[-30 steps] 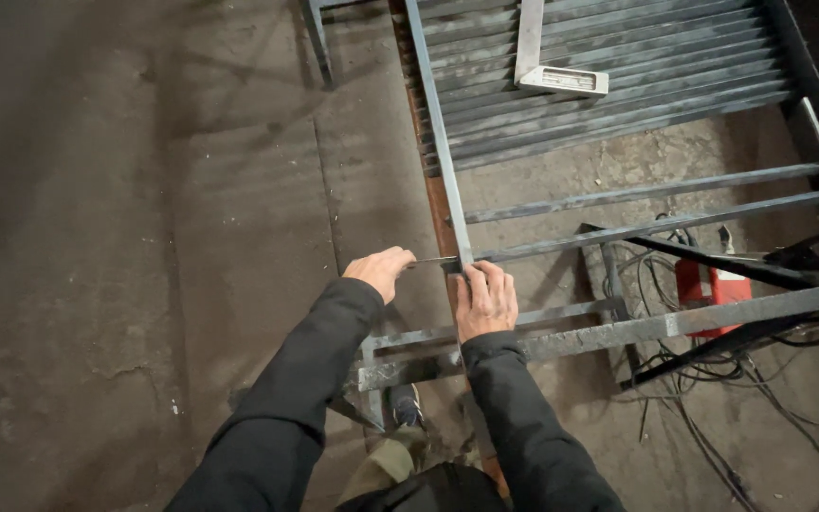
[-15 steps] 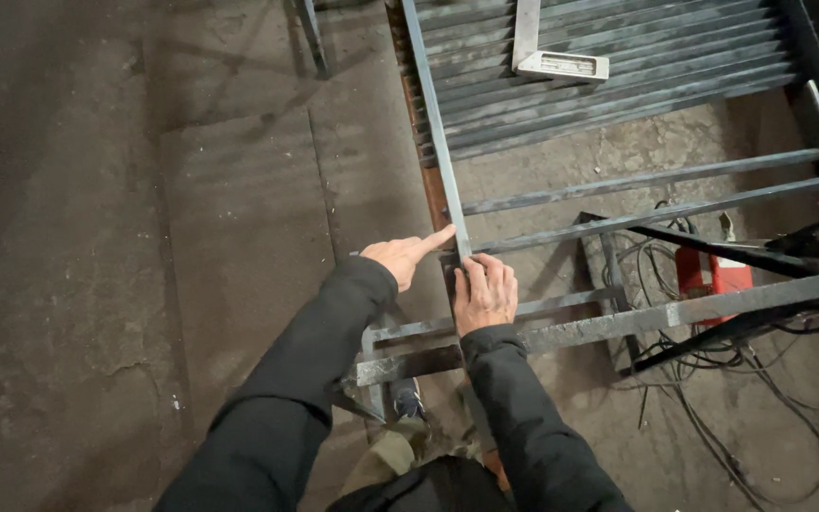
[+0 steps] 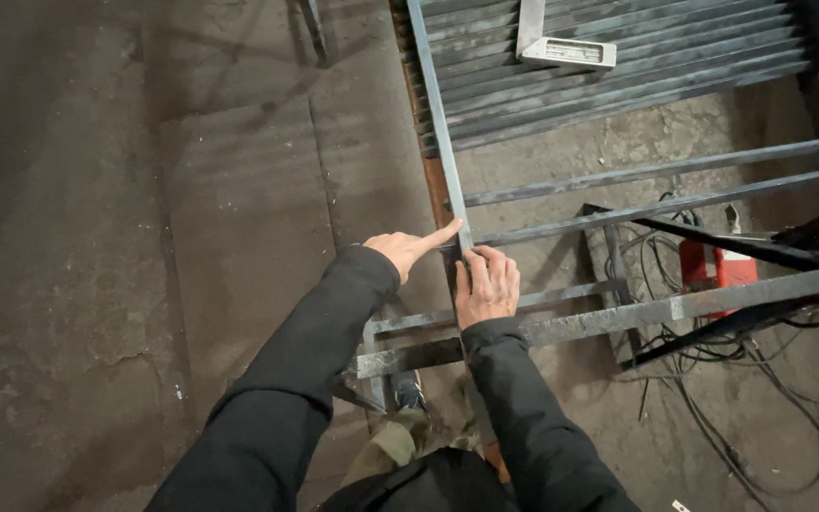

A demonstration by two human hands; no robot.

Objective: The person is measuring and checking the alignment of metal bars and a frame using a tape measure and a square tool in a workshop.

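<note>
A steel frame of square tubes lies flat in front of me, with a long side rail (image 3: 438, 123) running away from me and cross bars (image 3: 656, 207) going off to the right. My left hand (image 3: 411, 248) is at the joint where a cross bar meets the rail, its forefinger stretched out and touching the rail, the other fingers curled. My right hand (image 3: 487, 284) rests palm down on the rail just below that joint, fingers laid over the tube. Neither hand holds a loose object.
A metal square (image 3: 561, 47) lies on the closely packed bars at the frame's far end. A red welding machine (image 3: 718, 267) and tangled black cables (image 3: 760, 379) sit on the concrete floor under the frame to the right. My shoe (image 3: 409, 391) shows below.
My left hand has gone from gripping the rail joint to pointing at it with one finger. My right hand has stayed on the rail, and the view has shifted slightly.
</note>
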